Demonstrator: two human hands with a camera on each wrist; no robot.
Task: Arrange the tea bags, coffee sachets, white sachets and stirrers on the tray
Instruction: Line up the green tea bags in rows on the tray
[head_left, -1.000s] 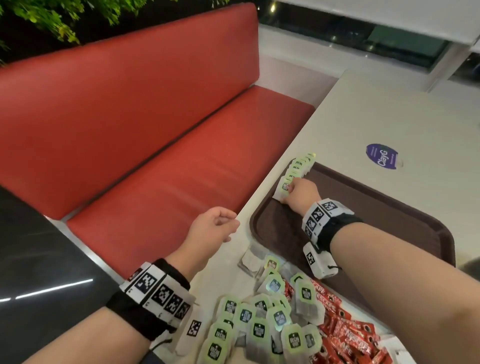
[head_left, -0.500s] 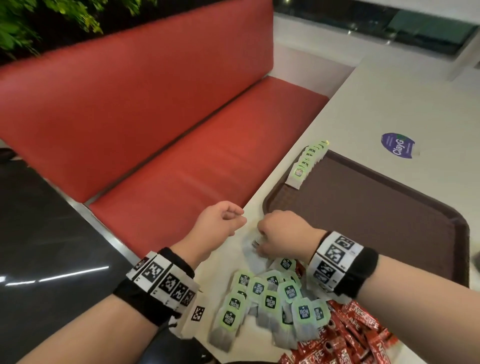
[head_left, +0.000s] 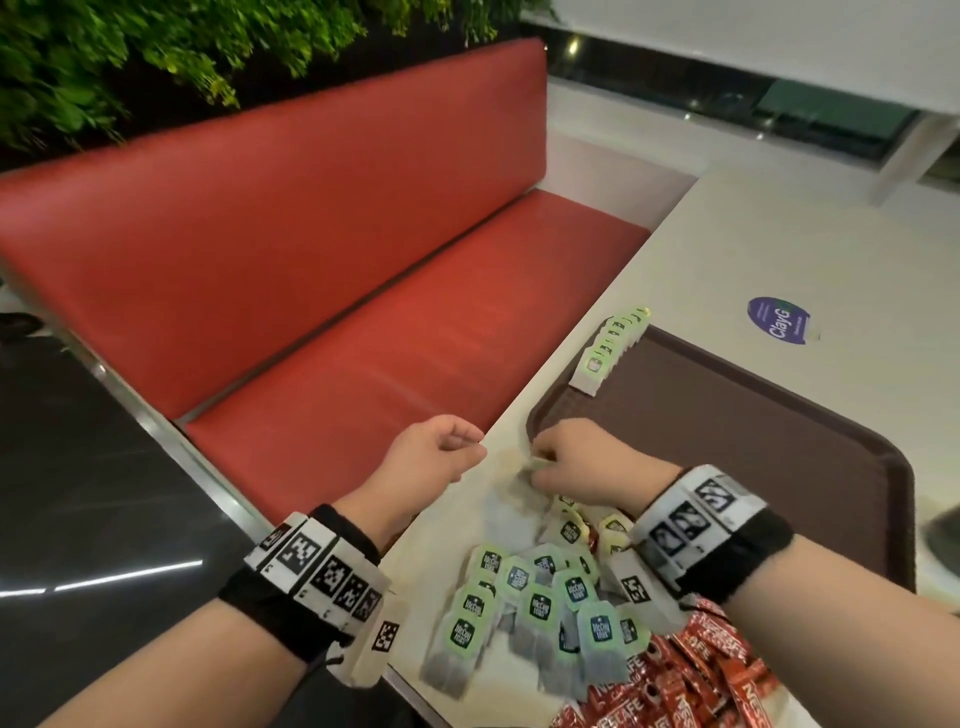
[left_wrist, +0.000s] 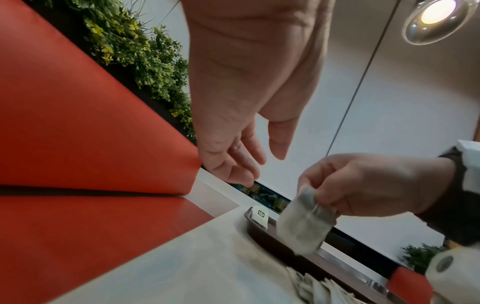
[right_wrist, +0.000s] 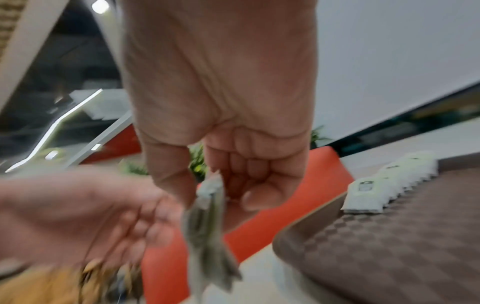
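Observation:
My right hand (head_left: 540, 460) pinches a grey tea bag (left_wrist: 303, 224) between thumb and fingers, lifted just above the table beside the brown tray's (head_left: 727, 441) near left corner. In the right wrist view the tea bag (right_wrist: 207, 230) hangs blurred from that hand (right_wrist: 213, 197). My left hand (head_left: 470, 449) hovers over the table's left edge, close to the right hand; its fingers (left_wrist: 241, 170) hang loosely curled and hold nothing. A row of green-tagged tea bags (head_left: 613, 343) stands along the tray's far left rim. Loose tea bags (head_left: 530, 597) and red coffee sachets (head_left: 675, 686) lie piled under my right wrist.
A red bench (head_left: 363, 322) runs along the table's left edge. A round purple sticker (head_left: 778, 319) lies on the white table (head_left: 727, 234) beyond the tray. Most of the tray's floor is bare. Green plants line the wall behind the bench.
My right hand drew back from the tea bag row on the tray to the loose pile and lifted a tea bag. The left hand stayed almost in place.

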